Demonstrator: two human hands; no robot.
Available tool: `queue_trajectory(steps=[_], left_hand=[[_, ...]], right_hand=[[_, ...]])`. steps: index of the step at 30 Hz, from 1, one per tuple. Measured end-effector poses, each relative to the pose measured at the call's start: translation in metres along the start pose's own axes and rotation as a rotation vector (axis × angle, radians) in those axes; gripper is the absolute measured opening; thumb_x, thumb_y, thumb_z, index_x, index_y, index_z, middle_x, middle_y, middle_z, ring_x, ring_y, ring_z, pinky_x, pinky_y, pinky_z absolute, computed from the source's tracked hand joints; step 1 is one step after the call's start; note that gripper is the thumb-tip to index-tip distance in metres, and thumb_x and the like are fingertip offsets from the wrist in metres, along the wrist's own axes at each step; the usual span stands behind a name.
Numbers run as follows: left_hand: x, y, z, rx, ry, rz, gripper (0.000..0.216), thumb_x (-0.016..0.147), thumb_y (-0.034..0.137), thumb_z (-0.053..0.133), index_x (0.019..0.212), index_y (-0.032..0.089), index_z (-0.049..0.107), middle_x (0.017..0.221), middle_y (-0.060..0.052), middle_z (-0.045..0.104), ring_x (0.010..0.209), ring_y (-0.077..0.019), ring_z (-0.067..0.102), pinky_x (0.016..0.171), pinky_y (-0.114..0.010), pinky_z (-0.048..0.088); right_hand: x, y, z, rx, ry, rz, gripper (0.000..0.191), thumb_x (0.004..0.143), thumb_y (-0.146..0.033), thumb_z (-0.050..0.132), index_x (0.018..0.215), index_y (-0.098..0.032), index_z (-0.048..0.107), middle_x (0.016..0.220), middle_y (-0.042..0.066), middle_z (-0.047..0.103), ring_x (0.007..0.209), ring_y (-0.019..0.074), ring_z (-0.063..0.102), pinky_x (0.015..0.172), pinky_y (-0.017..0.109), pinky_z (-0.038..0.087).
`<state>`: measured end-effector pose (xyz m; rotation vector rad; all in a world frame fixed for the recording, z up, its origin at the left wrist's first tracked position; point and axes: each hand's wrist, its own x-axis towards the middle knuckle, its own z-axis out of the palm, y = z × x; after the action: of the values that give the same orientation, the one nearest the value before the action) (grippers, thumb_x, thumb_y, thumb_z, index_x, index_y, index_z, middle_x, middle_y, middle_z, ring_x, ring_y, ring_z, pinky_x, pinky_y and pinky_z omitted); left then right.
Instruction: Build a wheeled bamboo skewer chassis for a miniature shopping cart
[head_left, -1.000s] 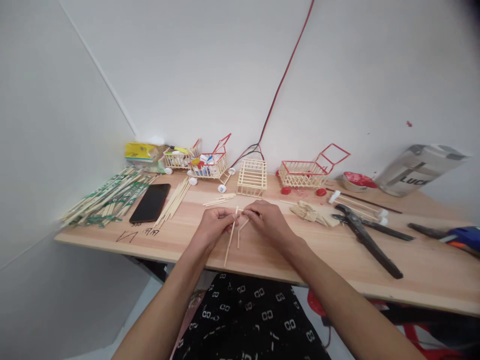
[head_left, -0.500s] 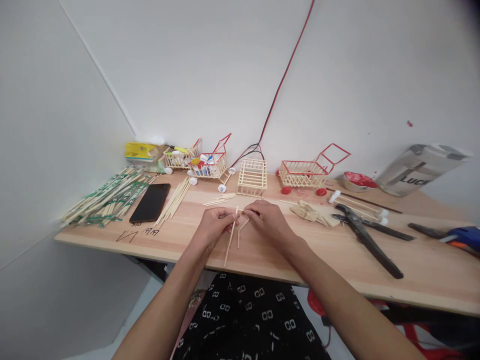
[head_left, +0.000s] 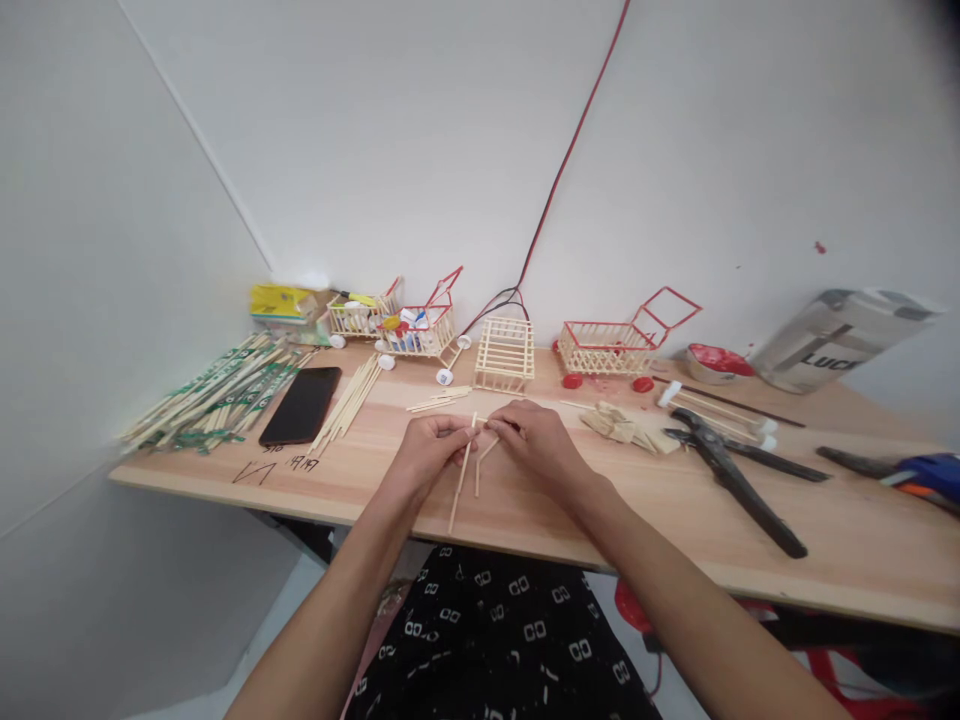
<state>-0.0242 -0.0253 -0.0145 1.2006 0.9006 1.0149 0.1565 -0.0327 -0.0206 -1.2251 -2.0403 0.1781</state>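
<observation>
Near the table's front edge, my left hand (head_left: 435, 447) pinches a thin wooden stick (head_left: 463, 478) that slants down toward me. My right hand (head_left: 534, 436) is closed on the end of a short cross stick (head_left: 482, 421), which meets the long one near its top. Below my right fingers, a short angled stick piece (head_left: 487, 452) joins another one pointing toward me; together they look like part of a small frame. Just beyond my hands stands a bare stick basket (head_left: 505, 352), with a few loose sticks (head_left: 440, 399) to its left.
Stick carts (head_left: 416, 333) line the wall, one red-trimmed cart (head_left: 607, 347) at right. A phone (head_left: 301, 405), loose sticks (head_left: 349, 402) and wrapped chopsticks (head_left: 217, 395) lie left. At right are sandpaper pieces (head_left: 622, 428), black-handled cutters (head_left: 739, 480), a red paint bowl (head_left: 718, 362) and a bag (head_left: 844, 340).
</observation>
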Motion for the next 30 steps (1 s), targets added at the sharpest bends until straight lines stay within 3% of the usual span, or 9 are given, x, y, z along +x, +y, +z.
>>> queue_trajectory(steps=[30], left_hand=[[0.0013,-0.0007,-0.0003,-0.007,0.008,-0.004,0.026,0.06,0.034,0.079,0.067,0.011,0.071,0.06,-0.004,0.065,0.05,-0.0066,0.046,0.05,-0.019,0.033]], right_hand=[[-0.0001,-0.0003,-0.0001,-0.004,0.004,-0.004,0.013,0.088,-0.02,0.057,0.08,-0.019,0.067,0.08,0.003,0.068,0.078,0.0168,0.057,0.073,0.029,0.042]])
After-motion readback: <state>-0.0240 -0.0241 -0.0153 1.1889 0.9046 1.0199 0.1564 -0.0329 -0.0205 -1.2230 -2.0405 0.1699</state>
